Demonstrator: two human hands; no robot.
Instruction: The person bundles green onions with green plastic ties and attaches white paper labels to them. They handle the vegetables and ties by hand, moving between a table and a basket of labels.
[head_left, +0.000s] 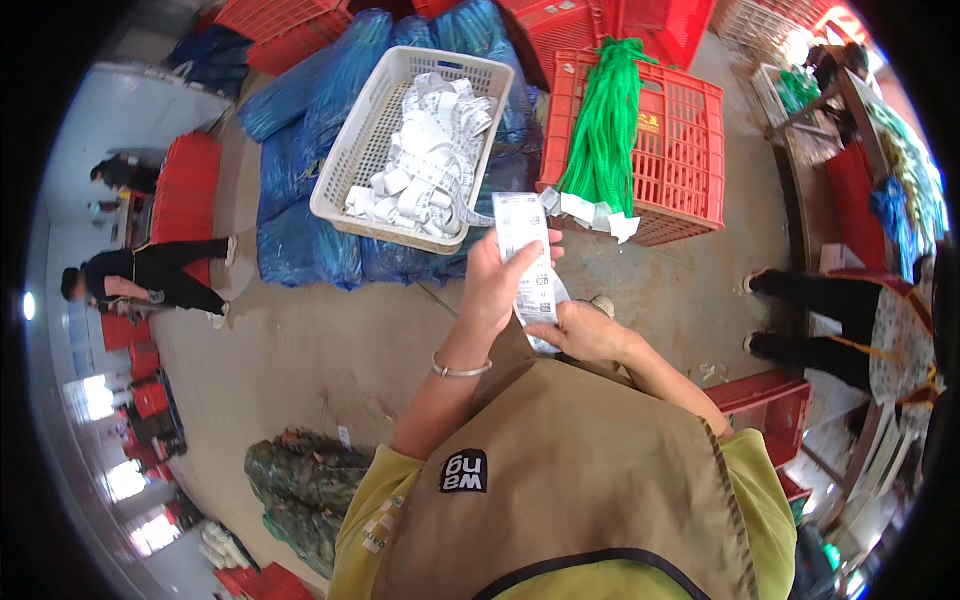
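My left hand (499, 274), with a bracelet at the wrist, holds a strip of printed white labels (523, 214) with the thumb on top. Lower down, my right hand (589, 330) grips the same strip between thumb and fingers. From the strip a band of labels runs back into a white plastic basket (341, 154), where a loose pile of coiled label strip (442, 142) lies. Right of it, a bundle of green mesh net bags (607, 127) hangs over an upturned red plastic crate (682, 142). White tags (581, 208) show at the bundle's near end.
Under the basket are stacked full blue plastic bags (289, 217). A full dark mesh sack (300, 480) lies on the concrete floor (300, 360) at lower left. One person (142, 277) walks at left; another person (840, 330) stands at right by a workbench. Red crates (765, 420) stand around.
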